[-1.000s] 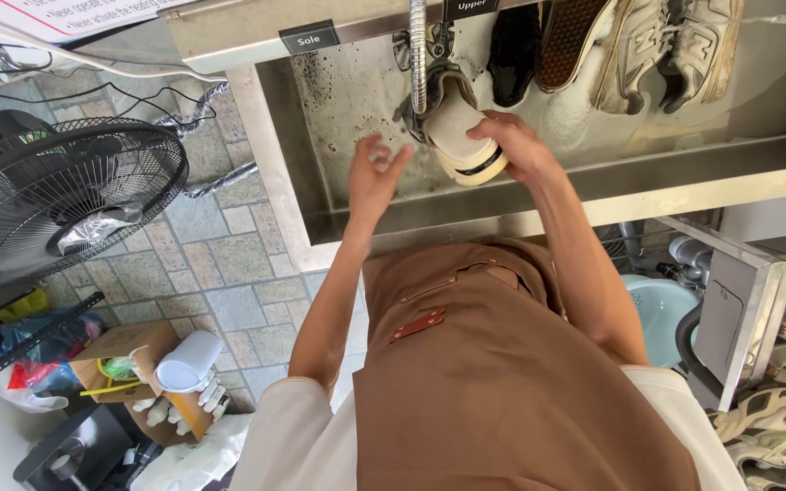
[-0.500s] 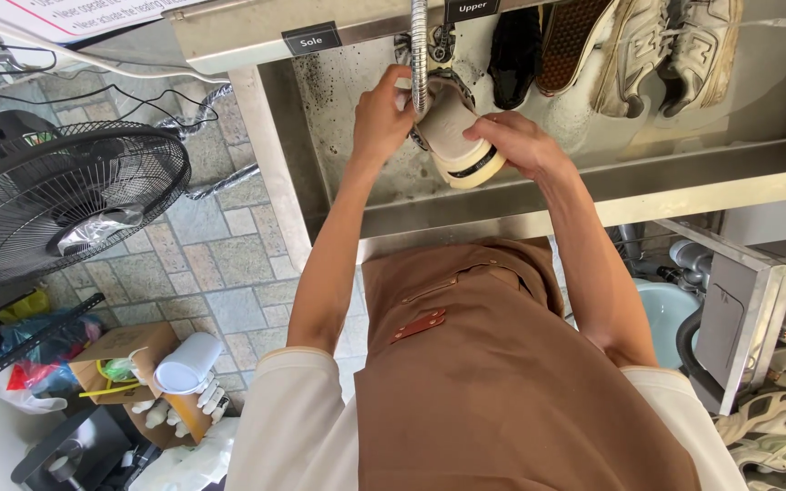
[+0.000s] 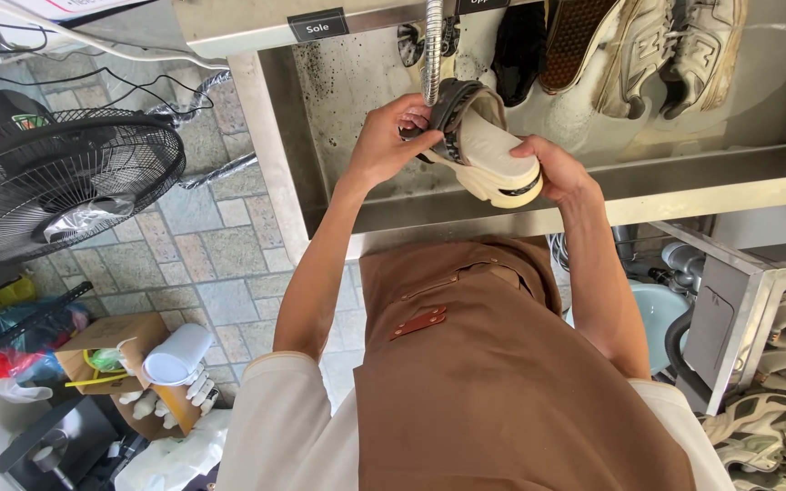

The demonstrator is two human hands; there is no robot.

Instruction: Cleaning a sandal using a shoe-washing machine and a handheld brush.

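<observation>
I stand at a big shiny metal sink. My brown apron is smooth. Over the sink I hold a cream sandal with a thick sole. My left hand pinches its dark strap. My right hand wraps its end.

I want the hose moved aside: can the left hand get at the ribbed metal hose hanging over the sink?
Probably yes. The left hand grips the cream sandal's strap end right beside the ribbed metal hose, with nothing between them; it would need to let go first.
</observation>
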